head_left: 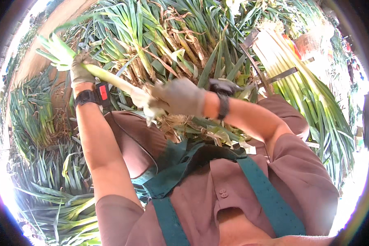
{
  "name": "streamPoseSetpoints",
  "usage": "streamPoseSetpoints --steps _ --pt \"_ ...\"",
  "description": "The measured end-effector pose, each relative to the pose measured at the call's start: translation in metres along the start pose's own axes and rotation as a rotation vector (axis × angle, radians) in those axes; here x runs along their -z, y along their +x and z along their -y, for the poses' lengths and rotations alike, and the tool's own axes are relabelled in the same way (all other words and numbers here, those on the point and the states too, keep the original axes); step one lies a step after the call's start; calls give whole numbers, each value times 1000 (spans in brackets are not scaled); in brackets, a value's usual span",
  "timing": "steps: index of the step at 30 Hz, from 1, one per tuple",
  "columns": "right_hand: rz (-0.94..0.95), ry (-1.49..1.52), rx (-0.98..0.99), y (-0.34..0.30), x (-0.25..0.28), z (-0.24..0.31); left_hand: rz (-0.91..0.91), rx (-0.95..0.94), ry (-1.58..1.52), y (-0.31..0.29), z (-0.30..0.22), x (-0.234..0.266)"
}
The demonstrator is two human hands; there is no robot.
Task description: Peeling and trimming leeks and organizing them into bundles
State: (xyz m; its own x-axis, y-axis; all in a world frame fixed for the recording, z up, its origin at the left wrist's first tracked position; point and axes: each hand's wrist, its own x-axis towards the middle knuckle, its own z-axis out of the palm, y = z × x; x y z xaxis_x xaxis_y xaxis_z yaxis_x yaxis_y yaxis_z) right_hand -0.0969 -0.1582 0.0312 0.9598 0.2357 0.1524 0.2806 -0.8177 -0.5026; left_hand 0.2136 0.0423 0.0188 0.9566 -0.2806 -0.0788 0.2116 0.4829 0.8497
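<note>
A leek (pixel 112 79) with a pale stalk and green tops lies slantwise across the space between my hands. My gloved left hand (pixel 82 70) is closed around it just below the leaves, at the upper left. At the whitish lower end is my gloved right hand (pixel 182 96), smeared by motion. Its fingers look curled in against that end, among loose pale and brownish skins (pixel 153 107), though their exact grip is blurred. A large heap of untrimmed leeks (pixel 172 39), with dry brown outer leaves, lies just beyond both hands.
To the right, a metal frame (pixel 276 77) holds a bundle of cleaned leeks (pixel 285 55) with long white stalks. More leeks (pixel 33 110) are piled on the left and lower left. My bent knees (pixel 129 131) flank discarded leaves (pixel 217 133). Bare ground (pixel 41 49) shows at the upper left.
</note>
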Motion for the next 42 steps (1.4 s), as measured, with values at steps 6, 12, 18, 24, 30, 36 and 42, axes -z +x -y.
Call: streamPoseSetpoints --steps 6,12,18,24,30,36,42 --pt "35 82 -289 -142 23 25 -183 -67 211 47 23 121" --pt "276 70 -717 -246 73 27 -438 -107 435 40 -11 206" --pt "-16 -188 -206 -156 55 -3 -546 -201 310 -27 -52 138" --pt "108 112 -213 -54 46 -37 133 -206 -52 -118 -34 11" --pt "211 290 -362 3 -33 -109 133 -48 -174 -113 12 -1" --pt "-15 416 -494 94 -122 -163 -67 52 -2 -117 13 -19" --pt "-58 154 -879 195 -191 -201 -174 9 248 -111 8 -36"
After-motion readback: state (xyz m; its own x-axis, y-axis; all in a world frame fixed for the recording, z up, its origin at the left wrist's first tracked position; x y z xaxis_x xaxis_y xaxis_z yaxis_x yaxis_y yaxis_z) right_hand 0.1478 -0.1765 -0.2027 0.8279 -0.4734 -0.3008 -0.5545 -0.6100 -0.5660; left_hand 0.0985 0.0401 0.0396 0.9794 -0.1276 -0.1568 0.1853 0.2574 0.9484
